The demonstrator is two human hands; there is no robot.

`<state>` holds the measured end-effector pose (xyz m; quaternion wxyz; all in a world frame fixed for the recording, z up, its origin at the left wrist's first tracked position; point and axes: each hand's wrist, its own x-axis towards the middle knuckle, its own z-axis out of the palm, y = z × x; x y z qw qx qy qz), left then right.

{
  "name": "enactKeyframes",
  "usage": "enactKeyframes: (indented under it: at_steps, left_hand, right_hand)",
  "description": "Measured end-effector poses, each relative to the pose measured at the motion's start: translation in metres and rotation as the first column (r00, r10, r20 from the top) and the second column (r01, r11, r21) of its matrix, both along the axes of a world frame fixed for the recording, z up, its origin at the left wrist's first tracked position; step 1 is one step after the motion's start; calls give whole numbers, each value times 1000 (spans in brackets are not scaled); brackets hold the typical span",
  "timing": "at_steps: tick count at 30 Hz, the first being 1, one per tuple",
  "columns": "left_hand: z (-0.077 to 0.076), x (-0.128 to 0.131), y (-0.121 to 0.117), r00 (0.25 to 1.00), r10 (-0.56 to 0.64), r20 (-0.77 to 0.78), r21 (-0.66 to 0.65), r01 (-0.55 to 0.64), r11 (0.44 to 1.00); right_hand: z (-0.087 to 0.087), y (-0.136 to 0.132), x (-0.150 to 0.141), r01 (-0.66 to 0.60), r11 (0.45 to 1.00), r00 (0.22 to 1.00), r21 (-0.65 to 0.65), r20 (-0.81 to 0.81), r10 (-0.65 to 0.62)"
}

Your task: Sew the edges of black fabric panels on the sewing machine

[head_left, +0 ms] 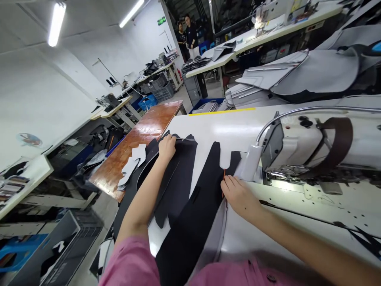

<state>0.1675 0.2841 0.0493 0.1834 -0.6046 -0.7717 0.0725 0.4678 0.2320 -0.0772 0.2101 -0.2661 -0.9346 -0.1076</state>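
My left hand (167,147) is closed on the upper edge of a dark curved fabric piece (145,169), which lies among other dark cut pieces (181,174) on the white table. My right hand (238,194) has its fingers bent and pressed together at the right edge of a long black fabric panel (196,210). A thin orange strip (224,174) shows at its fingertips; I cannot tell what it is. Grey fabric (212,238) hangs below that hand, along the panel's edge. The right fingertips are partly hidden.
A sewing machine (312,147) with a bent metal lamp arm (297,111) stands close on the right. White cut pieces (131,165) lie on the brown wooden table (154,119). Grey panels (321,71) are piled behind the machine. A grey crate (74,246) sits lower left. Two people stand far back.
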Motion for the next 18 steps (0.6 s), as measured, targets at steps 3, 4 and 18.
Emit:
enactKeyframes:
  at_steps: [3, 4, 18]
  left_hand:
    - [6, 41, 0, 998, -64, -26, 111, 66, 992]
    - [4, 58, -2, 994, -105, -37, 115, 109, 987]
    - [-57, 198, -63, 768, -564, 305, -282, 638, 716]
  right_hand:
    - [6, 0, -8, 30, 999, 1000, -43, 3, -30]
    - [6, 0, -11, 41, 998, 999, -56, -5, -42]
    - [-2, -26, 84, -39, 953, 996, -302, -91, 12]
